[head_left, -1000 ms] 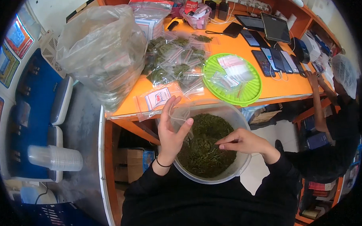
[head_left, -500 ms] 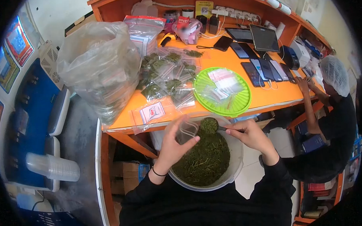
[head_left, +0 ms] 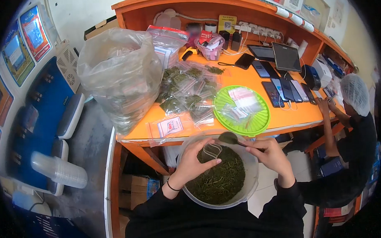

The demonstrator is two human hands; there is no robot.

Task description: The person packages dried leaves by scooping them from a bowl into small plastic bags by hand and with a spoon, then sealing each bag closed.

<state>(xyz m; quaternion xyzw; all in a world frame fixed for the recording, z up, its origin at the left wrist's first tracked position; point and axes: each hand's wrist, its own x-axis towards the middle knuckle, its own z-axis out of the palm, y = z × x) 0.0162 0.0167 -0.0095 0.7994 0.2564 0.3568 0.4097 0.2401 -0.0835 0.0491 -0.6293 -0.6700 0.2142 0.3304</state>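
Note:
My left hand (head_left: 194, 163) is closed on a small clear zip bag (head_left: 212, 150), its mouth held apart in a rounded loop. In my right hand (head_left: 272, 154) is a dark spoon (head_left: 229, 138), its bowl close to the right of the bag and no heap visible on it. Below both hands stands a whitish plastic bucket (head_left: 252, 186) holding dried, crumbled green herb (head_left: 218, 181) with pale stalks. How much herb the bag contains is hard to make out.
Filled herb bags (head_left: 187, 87) lie piled on the orange table beside a big plastic sack (head_left: 119, 75). A green lid (head_left: 264, 118) carries empty bags. Several phones (head_left: 286, 88) lie farther right, near a co-worker in a hairnet (head_left: 355, 94). Stacked clear cups (head_left: 60, 169) are at left.
The spoon, heaped with herb before, now shows no heap and has turned beside the bag's mouth. The view has shifted slightly; my left hand still holds the bag.

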